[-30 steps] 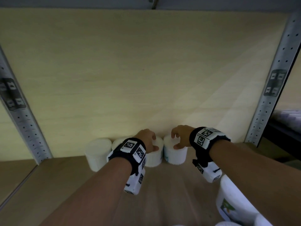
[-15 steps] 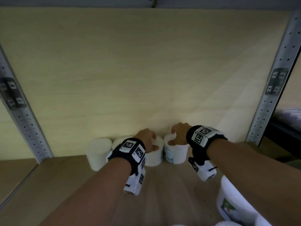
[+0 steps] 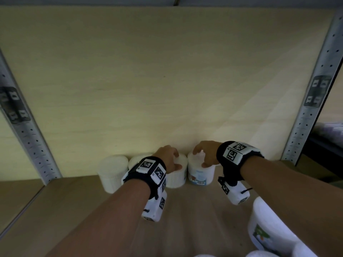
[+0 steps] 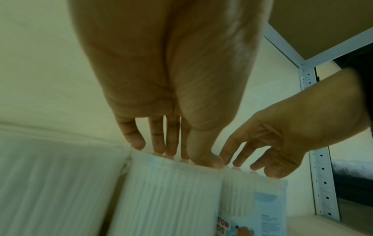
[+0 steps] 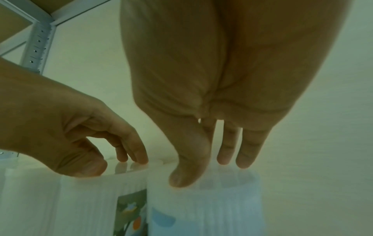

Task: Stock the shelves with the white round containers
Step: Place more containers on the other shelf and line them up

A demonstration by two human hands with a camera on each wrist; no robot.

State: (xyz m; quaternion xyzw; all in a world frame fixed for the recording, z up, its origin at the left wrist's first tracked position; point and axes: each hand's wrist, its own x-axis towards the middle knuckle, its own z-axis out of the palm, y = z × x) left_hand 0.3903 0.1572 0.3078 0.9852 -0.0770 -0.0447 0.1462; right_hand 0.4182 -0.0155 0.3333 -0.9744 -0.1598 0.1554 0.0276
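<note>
Bare forearms, black wristbands [image 3: 239, 154] with square black-and-white markers, white camera units [image 3: 154, 208]

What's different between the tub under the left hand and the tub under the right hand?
The left hand's tub shows mostly plain ribbed white wall toward the head camera; the right hand's tub shows a pale blue label with a barcode. The left hand's tub stands between two neighbours, while the right hand's tub ends the row. Both are white, round, upright, at the shelf's back, with the left hand and right hand on their lids.

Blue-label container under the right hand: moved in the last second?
Yes, but only turned in place: the blue-label container keeps its spot beside the neighbouring container, while its label has swung rightward, toward the camera, under the right hand.
</note>
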